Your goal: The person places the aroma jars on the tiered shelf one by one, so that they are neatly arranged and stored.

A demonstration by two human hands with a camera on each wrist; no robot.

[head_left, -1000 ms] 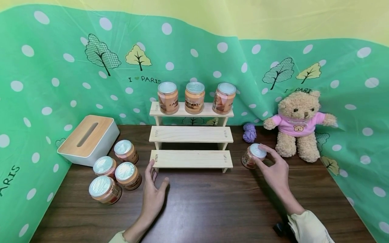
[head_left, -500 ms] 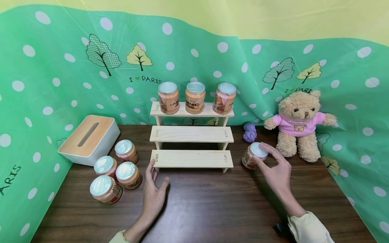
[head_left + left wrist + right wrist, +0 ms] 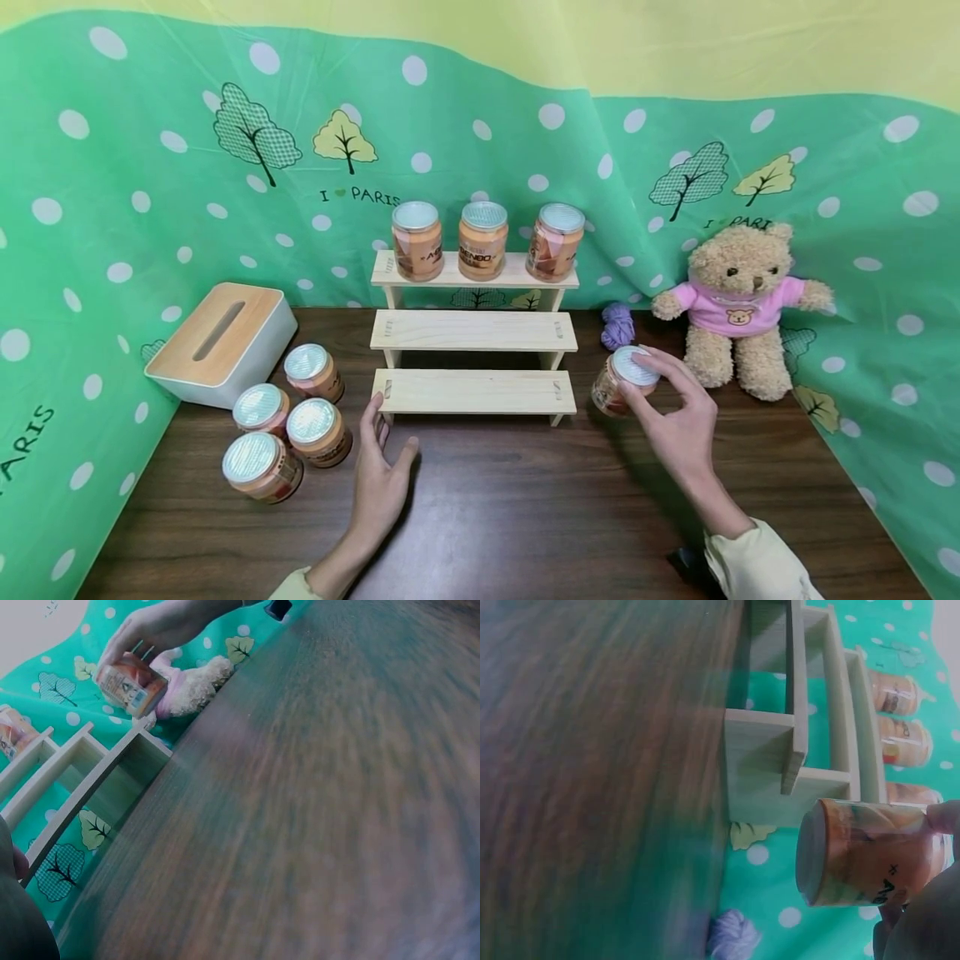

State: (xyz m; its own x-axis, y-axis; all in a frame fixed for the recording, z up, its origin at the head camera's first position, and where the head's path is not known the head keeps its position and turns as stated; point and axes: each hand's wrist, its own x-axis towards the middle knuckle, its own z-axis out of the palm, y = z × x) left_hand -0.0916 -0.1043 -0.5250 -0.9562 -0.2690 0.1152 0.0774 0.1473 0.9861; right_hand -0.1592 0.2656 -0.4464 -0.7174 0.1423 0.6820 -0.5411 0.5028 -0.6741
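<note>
My right hand (image 3: 684,429) grips a small jar (image 3: 611,395) with an orange-brown label by its silvery lid, thumb on one side and fingers on the other. In the right wrist view the jar (image 3: 870,855) shows its base off the table. A three-step wooden shelf (image 3: 472,392) stands left of it. Beside the left end of the lowest step lies my left hand (image 3: 380,496), fingers extended with the fingertips right at the step's corner and thumb spread. Three similar jars (image 3: 482,250) stand in a row on the top step.
Several more jars (image 3: 318,433) cluster on the left, by a white tissue box (image 3: 255,350) with a wooden lid. A purple yarn ball (image 3: 617,327) and a teddy bear (image 3: 738,317) in a pink shirt sit at the right. Green patterned cloth (image 3: 480,158) hangs behind.
My right hand has raised the jar slightly and shifted it a little left over the last half second. The left hand stays in place by the shelf.
</note>
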